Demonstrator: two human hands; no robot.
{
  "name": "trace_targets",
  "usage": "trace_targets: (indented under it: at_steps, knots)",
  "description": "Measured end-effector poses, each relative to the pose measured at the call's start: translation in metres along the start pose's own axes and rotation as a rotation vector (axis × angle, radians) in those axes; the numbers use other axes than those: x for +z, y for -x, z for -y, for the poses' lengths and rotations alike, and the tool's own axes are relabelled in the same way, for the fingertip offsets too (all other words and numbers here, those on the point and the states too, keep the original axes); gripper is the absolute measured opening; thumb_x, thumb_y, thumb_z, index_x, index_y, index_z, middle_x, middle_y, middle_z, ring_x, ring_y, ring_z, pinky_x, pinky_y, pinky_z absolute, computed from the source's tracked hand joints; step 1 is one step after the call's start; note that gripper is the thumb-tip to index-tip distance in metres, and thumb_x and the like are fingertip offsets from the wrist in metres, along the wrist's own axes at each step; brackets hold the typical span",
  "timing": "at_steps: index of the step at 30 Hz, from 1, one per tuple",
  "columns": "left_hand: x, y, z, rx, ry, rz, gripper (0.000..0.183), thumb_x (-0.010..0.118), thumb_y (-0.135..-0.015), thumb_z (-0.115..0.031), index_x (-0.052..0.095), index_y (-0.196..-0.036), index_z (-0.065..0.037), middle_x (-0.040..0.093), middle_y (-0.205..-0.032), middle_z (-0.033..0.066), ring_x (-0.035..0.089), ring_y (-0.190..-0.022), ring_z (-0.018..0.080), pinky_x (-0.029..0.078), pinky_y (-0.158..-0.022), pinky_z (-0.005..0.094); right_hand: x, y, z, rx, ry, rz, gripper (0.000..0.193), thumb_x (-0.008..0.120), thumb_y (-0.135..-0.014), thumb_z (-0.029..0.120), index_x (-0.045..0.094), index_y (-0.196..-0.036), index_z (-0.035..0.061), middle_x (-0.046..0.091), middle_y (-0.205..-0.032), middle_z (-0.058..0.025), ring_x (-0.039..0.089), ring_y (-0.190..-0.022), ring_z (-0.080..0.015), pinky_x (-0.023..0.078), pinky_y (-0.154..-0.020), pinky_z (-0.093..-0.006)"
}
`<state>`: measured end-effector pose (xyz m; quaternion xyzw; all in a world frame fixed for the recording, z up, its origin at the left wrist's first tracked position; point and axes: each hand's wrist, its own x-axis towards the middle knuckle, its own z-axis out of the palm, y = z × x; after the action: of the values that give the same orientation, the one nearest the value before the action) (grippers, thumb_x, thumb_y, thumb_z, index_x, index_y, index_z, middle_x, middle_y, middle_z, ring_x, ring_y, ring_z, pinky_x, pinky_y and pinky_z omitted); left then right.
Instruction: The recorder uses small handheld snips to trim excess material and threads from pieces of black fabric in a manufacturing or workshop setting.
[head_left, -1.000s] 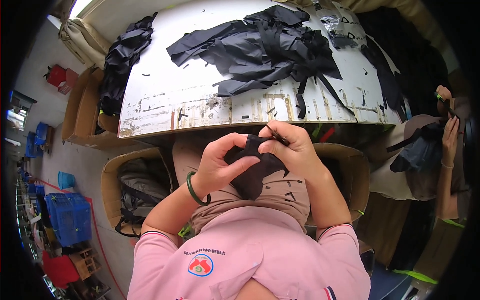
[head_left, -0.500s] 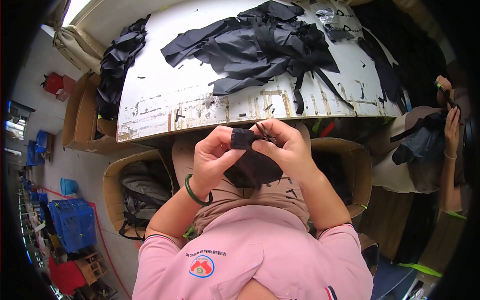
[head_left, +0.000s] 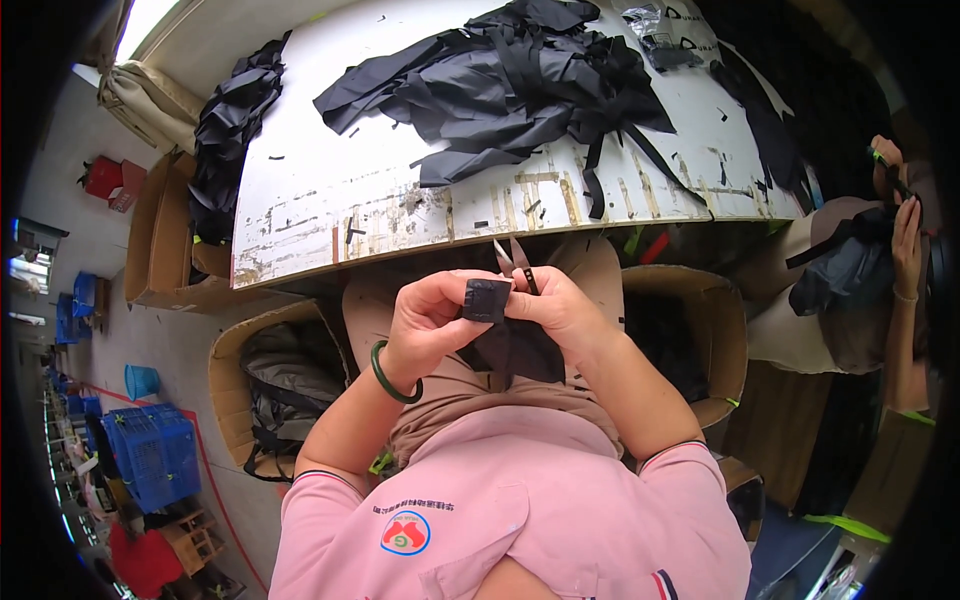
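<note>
Above my lap, my left hand (head_left: 437, 315) is closed on the folded end of a black fabric piece (head_left: 520, 350); the rest of the cloth hangs down over my thighs. My right hand (head_left: 562, 308) is closed round a small pair of scissors (head_left: 512, 258), whose spread blades point away from me toward the table edge. Its thumb also presses on the fabric beside my left fingertips. Part of the scissors' handle is hidden in the right palm.
A worn white table (head_left: 330, 215) stands ahead, bearing a heap of black fabric (head_left: 500, 95) and scattered scraps. Cardboard boxes (head_left: 225, 400) flank my legs, one holding a grey and black bundle (head_left: 290, 375). At the right a co-worker's hands (head_left: 905, 240) hold dark cloth.
The scissors have turned in my right hand, so their blades now stick out past the fingers. The folded fabric end has tilted to show its flat face.
</note>
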<state>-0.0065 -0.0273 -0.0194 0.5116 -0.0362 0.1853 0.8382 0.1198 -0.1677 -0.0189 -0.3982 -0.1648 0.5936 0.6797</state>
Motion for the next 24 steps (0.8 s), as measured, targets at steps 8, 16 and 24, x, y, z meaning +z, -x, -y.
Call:
trace_targets:
  at_steps: [8, 16, 24]
  knots:
    - [-0.005, 0.005, 0.005, 0.163, -0.405, -0.048, 0.015, 0.063, -0.080, 0.012, 0.061, -0.091, 0.002, 0.064, -0.104, 0.0132, 0.061, -0.097, 0.0171, 0.046, -0.088, 0.0292, 0.009, 0.011, 0.016, -0.662, 1.008, -0.450, 0.026, 0.066, -0.090, 0.022, 0.061, -0.097, -0.0027, 0.056, -0.088, -0.0103, 0.057, -0.079, -0.0216, 0.047, -0.072, -0.0296]
    - [0.003, 0.002, 0.016, 0.305, -0.219, -0.234, 0.018, 0.061, -0.082, 0.014, 0.060, -0.094, 0.001, 0.065, -0.105, 0.0129, 0.062, -0.103, 0.0191, 0.047, -0.091, 0.0301, 0.031, 0.046, -0.011, -0.203, 0.259, -0.121, 0.024, 0.066, -0.092, 0.025, 0.054, -0.097, 0.0048, 0.049, -0.078, 0.0044, 0.044, -0.067, -0.0027, 0.037, -0.058, -0.0192]
    - [0.005, 0.004, 0.024, 0.353, -0.251, -0.248, 0.019, 0.061, -0.082, 0.014, 0.059, -0.094, -0.001, 0.064, -0.107, 0.0136, 0.062, -0.103, 0.0196, 0.048, -0.090, 0.0301, 0.037, 0.041, -0.015, -0.106, 0.309, -0.170, 0.024, 0.066, -0.091, 0.023, 0.052, -0.085, 0.0057, 0.047, -0.069, 0.0065, 0.039, -0.060, -0.0008, 0.032, -0.050, -0.0197]
